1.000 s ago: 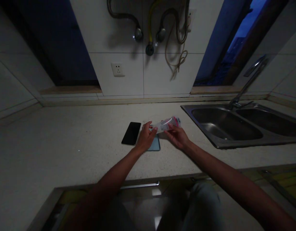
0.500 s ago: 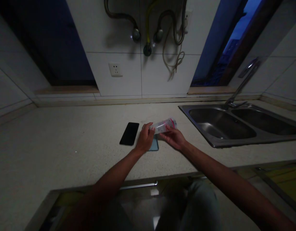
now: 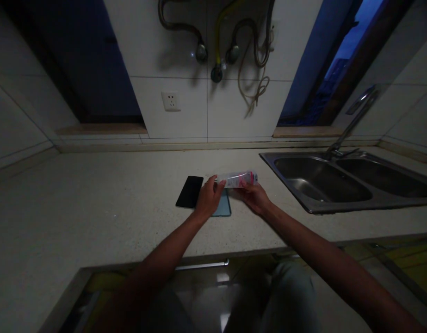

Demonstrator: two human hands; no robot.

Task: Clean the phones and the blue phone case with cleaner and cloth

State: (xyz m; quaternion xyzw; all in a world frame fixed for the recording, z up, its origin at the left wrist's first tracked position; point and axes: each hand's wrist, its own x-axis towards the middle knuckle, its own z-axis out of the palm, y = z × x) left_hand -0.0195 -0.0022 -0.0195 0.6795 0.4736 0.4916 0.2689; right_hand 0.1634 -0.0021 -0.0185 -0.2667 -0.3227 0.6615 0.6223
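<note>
At the bench point(image 3: 130, 185), head view, dim light. Both bare hands come in from the near side and meet around a clear plastic packet point(image 3: 236, 180) with a pink strip near its right end. Packet is raised in the hands, lying nearly level, left to right, beyond the near edge of the bench and left of the sink point(image 3: 338, 207).

Left hand point(image 3: 208, 196): grip closed on the packet's left end, thumb on the near side; the other fingertips are partly hidden. Right hand point(image 3: 255, 196): grip closed on the packet near the pink strip, thumb uppermost, the remaining fingers below. Printing on the packet too small to read.

Just left of the left hand, a dark phone point(image 3: 190, 192) lies flat, screen black. Beneath and to the right of the same hand, a flat light-blue item point(image 3: 223, 206) with a dark rim, partly covered; contact with the hand cannot be told. Sink has two bowls, with a curved metal faucet point(image 3: 353, 122) behind. On the tiled wall: a white socket point(image 3: 170, 101), a yellow hose point(image 3: 217, 41), a looped pale cord point(image 3: 263, 87).
</note>
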